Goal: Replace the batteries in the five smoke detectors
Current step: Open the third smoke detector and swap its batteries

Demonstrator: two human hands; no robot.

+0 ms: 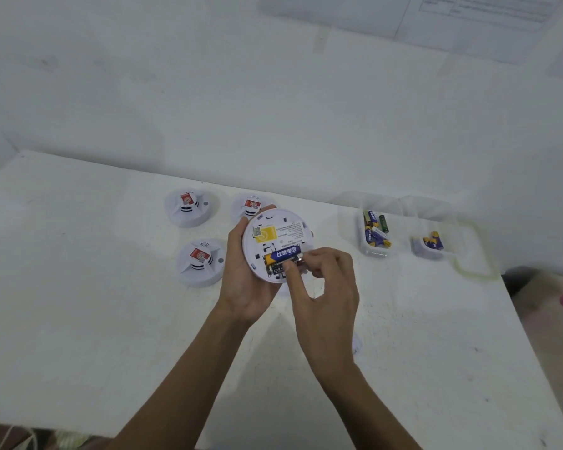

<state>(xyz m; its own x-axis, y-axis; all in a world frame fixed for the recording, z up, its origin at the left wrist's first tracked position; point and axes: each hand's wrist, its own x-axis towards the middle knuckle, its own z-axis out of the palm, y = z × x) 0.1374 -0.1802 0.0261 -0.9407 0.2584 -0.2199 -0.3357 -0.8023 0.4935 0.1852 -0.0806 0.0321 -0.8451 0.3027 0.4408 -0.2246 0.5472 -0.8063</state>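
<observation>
My left hand [246,280] holds a round white smoke detector [278,233] with its back side up, above the white table [78,303]. Its battery bay is uncovered; a blue and yellow battery [281,254] lies in it, and a darker battery [275,269] sits below that. My right hand [325,280] pinches at the right end of these batteries with thumb and forefinger. Three more white detectors stand face up on the table: one at the back left [190,206], one behind the held detector [252,204], one at the front left [202,261].
A clear plastic tray [376,232] with several batteries stands at the right. Beside it a second clear tray [431,243] holds a few blue and yellow batteries. A small white piece [356,344] lies on the table near my right wrist. The wall runs close behind.
</observation>
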